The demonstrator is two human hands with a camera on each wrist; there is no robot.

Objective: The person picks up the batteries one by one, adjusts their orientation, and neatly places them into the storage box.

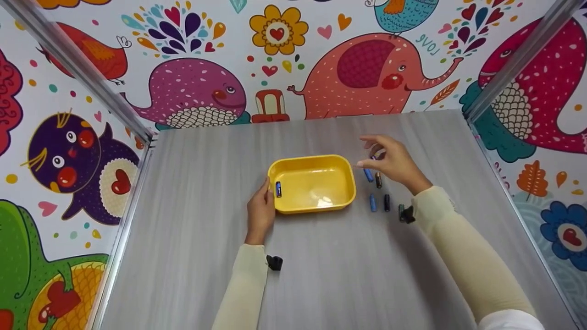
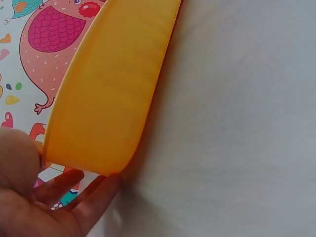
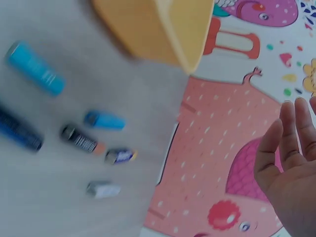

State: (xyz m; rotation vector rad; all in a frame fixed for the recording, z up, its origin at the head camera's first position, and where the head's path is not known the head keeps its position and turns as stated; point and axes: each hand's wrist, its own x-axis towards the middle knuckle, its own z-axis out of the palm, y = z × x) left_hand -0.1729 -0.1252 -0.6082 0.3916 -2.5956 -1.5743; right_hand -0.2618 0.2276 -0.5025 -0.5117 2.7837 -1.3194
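A yellow plastic tray [image 1: 316, 160] sits on the table, with one dark-blue battery [image 1: 278, 189] inside against its left end. My left hand [image 1: 261, 208] grips that end, thumb at the rim and fingers against the outside, as the left wrist view shows. To the right of the tray lie several loose batteries, among them a blue battery [image 1: 373, 202], a black battery [image 1: 386, 202] and a black-and-copper battery [image 3: 81, 139]. Over the farther ones hovers my right hand [image 1: 390, 160], fingers spread from the thumb and nothing held. In the right wrist view a white battery [image 3: 103, 189] also shows.
A grey wood-grain table [image 1: 197, 220] carries everything. Walls printed with cartoon animals [image 1: 197, 91] rise at its back and sides, with metal frame posts [image 1: 513, 64] at the corners. Each sleeve bears a small black wrist device [image 1: 274, 262].
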